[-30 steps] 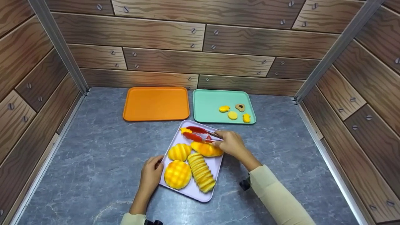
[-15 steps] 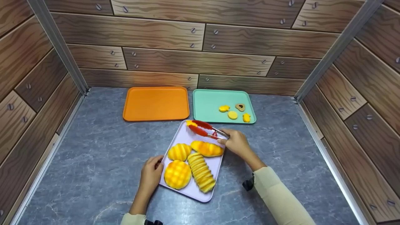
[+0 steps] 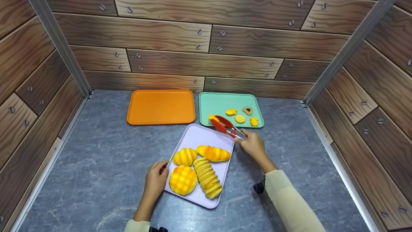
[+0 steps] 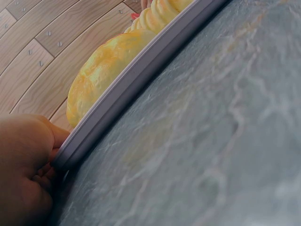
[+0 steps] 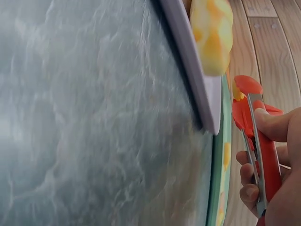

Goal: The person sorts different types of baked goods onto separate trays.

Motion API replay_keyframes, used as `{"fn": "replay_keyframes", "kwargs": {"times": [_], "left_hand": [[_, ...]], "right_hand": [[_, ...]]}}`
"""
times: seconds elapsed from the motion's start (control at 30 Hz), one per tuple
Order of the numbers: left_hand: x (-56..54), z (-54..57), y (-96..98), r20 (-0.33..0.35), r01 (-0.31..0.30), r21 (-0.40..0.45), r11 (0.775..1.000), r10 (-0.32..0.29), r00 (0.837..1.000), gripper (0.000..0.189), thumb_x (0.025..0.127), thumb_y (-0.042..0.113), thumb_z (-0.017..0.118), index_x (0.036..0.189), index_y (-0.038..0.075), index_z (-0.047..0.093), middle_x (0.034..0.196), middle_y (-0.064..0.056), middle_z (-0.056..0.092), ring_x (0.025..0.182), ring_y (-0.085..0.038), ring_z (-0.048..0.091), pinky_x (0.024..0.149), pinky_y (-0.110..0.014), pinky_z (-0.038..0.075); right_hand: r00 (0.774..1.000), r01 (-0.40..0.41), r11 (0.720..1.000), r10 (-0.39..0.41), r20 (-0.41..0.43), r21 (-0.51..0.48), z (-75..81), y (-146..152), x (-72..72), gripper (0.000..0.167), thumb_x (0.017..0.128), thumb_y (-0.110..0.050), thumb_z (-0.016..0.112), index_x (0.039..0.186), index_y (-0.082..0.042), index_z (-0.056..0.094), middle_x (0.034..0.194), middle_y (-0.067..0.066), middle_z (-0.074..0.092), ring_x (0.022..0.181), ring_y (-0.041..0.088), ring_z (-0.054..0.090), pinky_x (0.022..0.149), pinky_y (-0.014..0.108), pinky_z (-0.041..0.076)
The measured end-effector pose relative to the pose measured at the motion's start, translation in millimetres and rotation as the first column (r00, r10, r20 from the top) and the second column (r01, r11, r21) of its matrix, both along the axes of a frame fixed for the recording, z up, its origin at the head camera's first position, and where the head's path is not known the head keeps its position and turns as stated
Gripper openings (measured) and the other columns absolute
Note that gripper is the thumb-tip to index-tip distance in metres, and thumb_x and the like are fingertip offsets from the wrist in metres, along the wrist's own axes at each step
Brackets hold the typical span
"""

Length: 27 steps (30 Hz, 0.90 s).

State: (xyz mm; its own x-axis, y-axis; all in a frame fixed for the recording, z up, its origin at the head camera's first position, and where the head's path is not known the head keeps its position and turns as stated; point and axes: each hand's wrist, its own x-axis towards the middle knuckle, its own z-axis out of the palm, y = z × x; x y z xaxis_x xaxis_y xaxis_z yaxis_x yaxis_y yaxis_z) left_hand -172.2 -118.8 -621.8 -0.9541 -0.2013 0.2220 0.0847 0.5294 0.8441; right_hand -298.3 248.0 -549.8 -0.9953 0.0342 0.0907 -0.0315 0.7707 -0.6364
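Note:
My right hand (image 3: 253, 145) grips red-tipped metal tongs (image 3: 222, 125), thumb on one arm and fingers round the other in the right wrist view. Between the tong tips is a small yellow piece (image 3: 212, 118), held over the front left of the green tray (image 3: 214, 100). My left hand (image 3: 156, 176) holds the left edge of the lilac tray (image 3: 199, 132); some of its fingertips are hidden at the rim. On that tray lie a round checked bun (image 3: 182, 180), a small ridged bun (image 3: 184, 157), a long ridged roll (image 3: 207, 178) and an oval loaf (image 3: 213, 153).
Two yellow fish-like pieces (image 3: 231, 112), a pale yellow disc (image 3: 239, 119) and a brown ring-shaped piece (image 3: 247, 111) lie on the green tray's right half. A bare orange tray (image 3: 161, 107) sits left of it. Wood-patterned walls (image 3: 180, 61) enclose the grey surface.
My right hand has moved right and away from me, carrying the tongs and small yellow piece from above the lilac tray to the green one. My left hand stays put.

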Motion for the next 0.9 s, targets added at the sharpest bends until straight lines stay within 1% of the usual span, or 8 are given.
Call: {"fn": "replay_keyframes", "kwargs": {"times": [0.13, 0.27, 0.37, 0.53, 0.7, 0.83, 0.9], "left_hand": [[-0.3, -0.2, 0.1, -0.008, -0.001, -0.002, 1.0, 0.001, 1.0, 0.025, 0.092, 0.002, 0.065, 0.115, 0.002, 0.074, 0.099, -0.007, 0.069, 0.087, -0.017, 0.058, 0.08, -0.035, 0.049], [0.0, 0.1, 0.3, -0.009, 0.001, 0.008, 1.0, -0.001, 1.0, 0.025, 0.092, 0.001, 0.065, 0.115, 0.002, 0.074, 0.1, -0.007, 0.069, 0.089, -0.018, 0.058, 0.082, -0.035, 0.049], [0.2, 0.4, 0.2, 0.005, 0.002, 0.014, 1.0, -0.002, 1.0, 0.026, 0.092, 0.002, 0.064, 0.116, 0.002, 0.073, 0.101, -0.008, 0.069, 0.09, -0.018, 0.058, 0.083, -0.036, 0.049], [0.5, 0.5, -0.2, 0.035, -0.001, 0.017, 1.0, 0.0, 0.999, 0.027, 0.094, 0.003, 0.063, 0.119, 0.003, 0.072, 0.104, -0.009, 0.069, 0.092, -0.02, 0.059, 0.085, -0.039, 0.049], [0.9, 0.5, 0.1, 0.036, -0.001, 0.015, 1.0, 0.001, 0.999, 0.027, 0.093, 0.003, 0.064, 0.119, 0.003, 0.073, 0.103, -0.008, 0.069, 0.092, -0.02, 0.058, 0.084, -0.039, 0.049], [0.2, 1.1, 0.6, 0.026, 0.003, 0.013, 1.0, -0.003, 1.0, 0.026, 0.093, 0.002, 0.064, 0.117, 0.003, 0.073, 0.097, -0.007, 0.068, 0.088, -0.018, 0.057, 0.081, -0.035, 0.048], [-0.2, 1.1, 0.8, 0.021, 0.004, 0.012, 1.0, -0.004, 1.0, 0.026, 0.093, 0.002, 0.064, 0.117, 0.003, 0.073, 0.096, -0.006, 0.067, 0.087, -0.017, 0.056, 0.08, -0.034, 0.048]], "right_hand": [[0.999, 0.041, 0.998, -0.04, -0.019, 0.036, -3.4, 10.5, -3.7, 0.056, 0.087, -0.031, 0.076, 0.136, -0.007, 0.063, 0.127, 0.019, 0.068, 0.103, 0.037, 0.065, 0.087, 0.051, 0.049], [0.996, 0.08, 0.995, -0.077, -0.048, 0.061, -6.6, 18.6, -5.4, 0.054, 0.087, -0.031, 0.076, 0.134, -0.008, 0.065, 0.122, 0.019, 0.07, 0.095, 0.037, 0.066, 0.082, 0.051, 0.048], [0.994, 0.1, 0.993, -0.096, -0.056, 0.066, -9.5, 21.9, -6.1, 0.052, 0.087, -0.031, 0.076, 0.133, -0.009, 0.066, 0.118, 0.018, 0.072, 0.091, 0.037, 0.065, 0.079, 0.05, 0.048], [0.993, 0.113, 0.992, -0.111, -0.039, 0.062, -12.3, 24.3, -6.3, 0.055, 0.087, -0.031, 0.077, 0.135, -0.008, 0.064, 0.118, 0.019, 0.071, 0.093, 0.038, 0.065, 0.081, 0.052, 0.047], [0.992, 0.117, 0.992, -0.115, -0.044, 0.042, -10.8, 26.7, -1.8, 0.06, 0.086, -0.033, 0.078, 0.138, -0.007, 0.062, 0.122, 0.021, 0.069, 0.095, 0.04, 0.065, 0.083, 0.054, 0.047], [0.993, 0.104, 0.993, -0.101, -0.067, 0.047, -11.2, 30.0, 4.7, 0.059, 0.085, -0.032, 0.078, 0.136, -0.008, 0.063, 0.119, 0.022, 0.07, 0.095, 0.04, 0.065, 0.083, 0.055, 0.046], [0.994, 0.096, 0.994, -0.093, -0.064, 0.047, -11.6, 31.5, 9.3, 0.058, 0.085, -0.031, 0.078, 0.136, -0.008, 0.064, 0.117, 0.022, 0.071, 0.094, 0.039, 0.064, 0.083, 0.054, 0.046]]}}
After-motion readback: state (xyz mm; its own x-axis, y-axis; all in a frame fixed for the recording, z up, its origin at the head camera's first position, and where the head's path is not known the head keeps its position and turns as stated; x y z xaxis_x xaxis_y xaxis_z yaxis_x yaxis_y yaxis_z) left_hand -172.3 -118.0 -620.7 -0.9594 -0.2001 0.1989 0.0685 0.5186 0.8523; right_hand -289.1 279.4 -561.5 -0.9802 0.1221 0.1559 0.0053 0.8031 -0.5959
